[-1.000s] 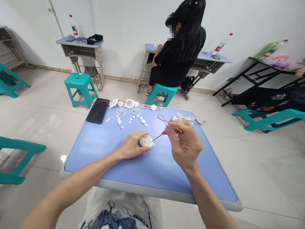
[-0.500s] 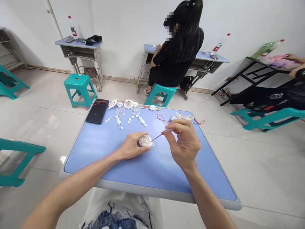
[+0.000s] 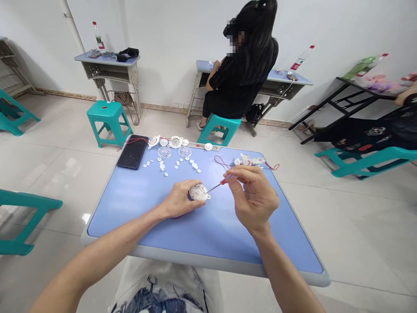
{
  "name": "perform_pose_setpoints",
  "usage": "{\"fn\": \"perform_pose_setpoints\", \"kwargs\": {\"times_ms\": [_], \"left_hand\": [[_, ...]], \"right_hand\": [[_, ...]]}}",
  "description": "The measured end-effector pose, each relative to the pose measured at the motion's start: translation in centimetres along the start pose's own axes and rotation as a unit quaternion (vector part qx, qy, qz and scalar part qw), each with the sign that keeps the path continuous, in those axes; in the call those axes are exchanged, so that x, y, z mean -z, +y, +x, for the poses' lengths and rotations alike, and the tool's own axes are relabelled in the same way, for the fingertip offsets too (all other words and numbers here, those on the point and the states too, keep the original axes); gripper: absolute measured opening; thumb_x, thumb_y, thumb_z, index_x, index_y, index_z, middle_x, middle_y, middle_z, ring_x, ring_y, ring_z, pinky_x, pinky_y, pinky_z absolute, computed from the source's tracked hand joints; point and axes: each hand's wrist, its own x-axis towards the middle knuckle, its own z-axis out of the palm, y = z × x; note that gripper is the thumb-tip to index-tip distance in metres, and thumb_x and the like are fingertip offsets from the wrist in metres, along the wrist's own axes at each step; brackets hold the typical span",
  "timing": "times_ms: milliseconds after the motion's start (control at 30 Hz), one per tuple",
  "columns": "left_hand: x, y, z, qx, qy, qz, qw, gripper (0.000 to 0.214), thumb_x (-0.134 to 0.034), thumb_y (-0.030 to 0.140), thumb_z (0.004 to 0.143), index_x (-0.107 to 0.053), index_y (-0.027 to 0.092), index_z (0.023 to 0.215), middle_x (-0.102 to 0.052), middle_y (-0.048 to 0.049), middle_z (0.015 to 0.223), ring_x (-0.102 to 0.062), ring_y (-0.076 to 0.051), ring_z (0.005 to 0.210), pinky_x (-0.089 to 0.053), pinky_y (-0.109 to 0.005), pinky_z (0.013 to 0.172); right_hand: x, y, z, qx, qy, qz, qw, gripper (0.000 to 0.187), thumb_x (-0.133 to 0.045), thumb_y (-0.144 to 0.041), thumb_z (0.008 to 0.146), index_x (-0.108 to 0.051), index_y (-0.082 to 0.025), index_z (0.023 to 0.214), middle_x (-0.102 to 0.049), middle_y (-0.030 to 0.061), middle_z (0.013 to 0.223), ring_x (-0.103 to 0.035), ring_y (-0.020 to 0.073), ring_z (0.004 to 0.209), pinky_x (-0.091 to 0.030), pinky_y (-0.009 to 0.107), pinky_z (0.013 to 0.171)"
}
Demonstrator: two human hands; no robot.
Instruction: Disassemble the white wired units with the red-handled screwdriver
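My left hand is closed round the edge of a round white plastic case with a small loop on its right side, holding it at the middle of the blue table. Between the fingertips of my right hand is a screwdriver with a red and clear handle. Its thin metal shaft slants down to the left, and the tip meets the right part of the case. Exactly what the tip touches is too small to tell. Beyond my right hand lie white plastic parts with a red cord.
Toward the back of the table are a black phone, clear round covers, several small white pieces and another round white case. A person sits on a green stool beyond; another person's sleeve shows at right.
My right hand has turned and shifted slightly right around the screwdriver, its fingers rolled on the handle. My left hand and the case stay put.
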Motion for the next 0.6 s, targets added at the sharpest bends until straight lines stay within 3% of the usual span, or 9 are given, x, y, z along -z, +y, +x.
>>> {"fn": "perform_pose_setpoints", "kwargs": {"times_ms": [400, 600], "left_hand": [[-0.1, 0.0, 0.0, 0.001, 0.003, 0.001, 1.000, 0.054, -0.077, 0.025, 0.071, -0.062, 0.016, 0.122, -0.068, -0.0088, 0.120, -0.064, -0.025, 0.109, -0.047, -0.036, 0.099], [-0.1, -0.2, 0.0, -0.003, 0.003, 0.000, 1.000, 0.053, -0.076, 0.026, 0.072, -0.062, 0.017, 0.122, -0.067, -0.0082, 0.120, -0.064, -0.024, 0.109, -0.047, -0.034, 0.099]], "right_hand": [[0.1, -0.3, 0.1, -0.006, 0.025, -0.010, 1.000, 0.017, -0.062, -0.015, 0.087, -0.068, -0.025, 0.100, -0.064, 0.0040, 0.091, -0.065, 0.0196, 0.079, -0.058, 0.038, 0.060], [1.5, 0.6, 1.1, -0.049, 0.116, 0.023, 0.992, 0.020, -0.067, -0.020, 0.084, -0.067, -0.025, 0.104, -0.060, 0.0020, 0.089, -0.063, 0.0174, 0.079, -0.057, 0.036, 0.064]]}}
